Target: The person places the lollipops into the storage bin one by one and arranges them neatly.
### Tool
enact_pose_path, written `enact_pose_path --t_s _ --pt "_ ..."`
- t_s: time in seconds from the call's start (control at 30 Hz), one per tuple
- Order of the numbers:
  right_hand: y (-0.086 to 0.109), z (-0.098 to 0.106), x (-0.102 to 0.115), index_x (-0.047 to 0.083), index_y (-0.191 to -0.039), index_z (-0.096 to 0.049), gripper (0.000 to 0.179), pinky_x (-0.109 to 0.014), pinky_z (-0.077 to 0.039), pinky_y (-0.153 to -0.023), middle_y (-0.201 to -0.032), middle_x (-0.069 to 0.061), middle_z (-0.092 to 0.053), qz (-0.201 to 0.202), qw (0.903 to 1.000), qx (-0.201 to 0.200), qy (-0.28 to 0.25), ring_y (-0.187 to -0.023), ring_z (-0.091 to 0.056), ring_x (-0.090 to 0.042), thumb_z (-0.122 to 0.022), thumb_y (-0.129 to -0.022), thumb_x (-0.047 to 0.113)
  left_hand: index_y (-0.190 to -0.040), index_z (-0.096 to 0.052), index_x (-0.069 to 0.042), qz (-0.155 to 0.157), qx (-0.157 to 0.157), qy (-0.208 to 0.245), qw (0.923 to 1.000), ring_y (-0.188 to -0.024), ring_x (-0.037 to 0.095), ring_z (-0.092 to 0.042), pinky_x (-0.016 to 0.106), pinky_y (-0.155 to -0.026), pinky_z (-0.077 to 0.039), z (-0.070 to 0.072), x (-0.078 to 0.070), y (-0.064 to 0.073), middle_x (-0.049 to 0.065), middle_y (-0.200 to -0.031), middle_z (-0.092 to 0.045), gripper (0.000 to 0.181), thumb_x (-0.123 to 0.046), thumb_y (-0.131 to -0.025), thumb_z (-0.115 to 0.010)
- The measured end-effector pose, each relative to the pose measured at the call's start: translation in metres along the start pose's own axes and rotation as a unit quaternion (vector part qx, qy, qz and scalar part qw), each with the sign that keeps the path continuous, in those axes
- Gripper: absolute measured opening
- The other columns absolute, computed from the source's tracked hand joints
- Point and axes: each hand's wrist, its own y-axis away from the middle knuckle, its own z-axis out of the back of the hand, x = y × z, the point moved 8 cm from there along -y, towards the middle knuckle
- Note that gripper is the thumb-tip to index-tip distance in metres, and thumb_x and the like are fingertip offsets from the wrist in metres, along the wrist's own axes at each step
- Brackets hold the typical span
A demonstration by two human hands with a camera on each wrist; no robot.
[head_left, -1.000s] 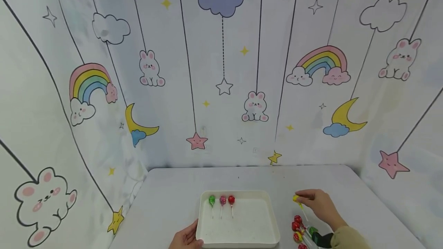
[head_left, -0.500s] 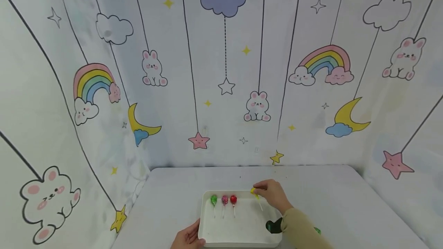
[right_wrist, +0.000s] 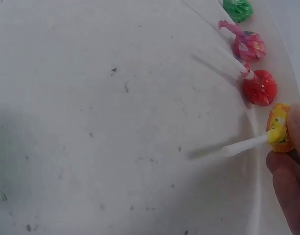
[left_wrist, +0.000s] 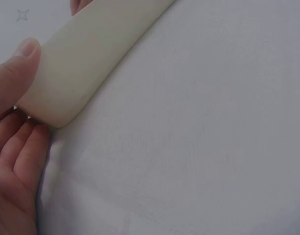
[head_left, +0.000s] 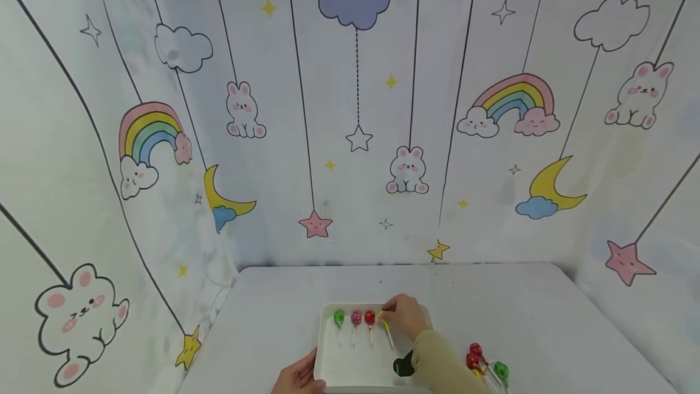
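Observation:
My right hand (head_left: 406, 315) pinches a yellow-wrapped lollipop (right_wrist: 279, 128) by its candy head, over the far part of a white tray (head_left: 350, 373). In the right wrist view its white stick slants over the tray floor and casts a shadow there. Left of it lie a red lollipop (head_left: 370, 318), a pink lollipop (head_left: 356, 318) and a green lollipop (head_left: 339, 318) in a row, heads toward the far rim. My left hand (head_left: 299, 374) grips the tray's near left corner; in the left wrist view the thumb (left_wrist: 28, 49) lies against its wall, with fingers below.
On the white table (head_left: 547, 321), right of the tray, lies a pile of several lollipops, with red heads (head_left: 474, 354) and a green one (head_left: 500, 371). My right sleeve (head_left: 443, 360) covers the tray's right side. A printed curtain (head_left: 355, 199) stands behind the table.
My right hand has carried the yellow lollipop leftward from above the pile to beside the red one in the tray. The left hand has stayed at the tray's corner.

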Motion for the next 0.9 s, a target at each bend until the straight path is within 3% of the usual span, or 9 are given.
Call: enact_pose_path --t_s 0.17,0.33,0.9 --pt "0.0049 -0.0069 0.0020 0.008 -0.086 -0.076 0.009 -0.040 -0.062 -0.073 -0.082 -0.002 -0.070 -0.005 0.9995 -0.027 0.016 -0.075 -0.062 -0.018 -0.084 -0.083 0.011 -0.153 -0.022 0.018 0.004 0.004 -0.008 1.0000 -0.143 0.050 -0.040 0.035 -0.104 -0.057 -0.0010 -0.0007 0.0018 0.040 -0.156 -0.029 0.087 -0.018 -0.094 -0.076" --pt "0.0065 -0.0098 0.0060 0.007 -0.083 -0.075 0.011 -0.036 -0.059 -0.067 -0.078 -0.001 -0.070 0.006 0.9983 -0.042 0.040 -0.071 -0.059 -0.016 -0.085 -0.083 0.013 -0.153 -0.022 0.019 -0.009 0.007 -0.021 0.9997 -0.144 0.051 -0.036 0.033 -0.105 -0.056 -0.0033 -0.0060 0.0034 0.041 -0.156 -0.027 0.086 -0.020 -0.096 -0.074" --pt "0.0064 -0.0083 0.0092 0.007 -0.082 -0.074 0.012 -0.035 -0.057 -0.066 -0.074 -0.001 -0.068 -0.013 0.9974 -0.050 0.051 -0.067 -0.055 -0.016 -0.084 -0.084 0.013 -0.151 -0.022 0.021 -0.011 0.009 -0.014 0.9998 -0.144 0.052 -0.036 0.032 -0.105 -0.055 -0.0005 -0.0022 -0.0015 0.042 -0.155 -0.028 0.084 -0.016 -0.096 -0.074"
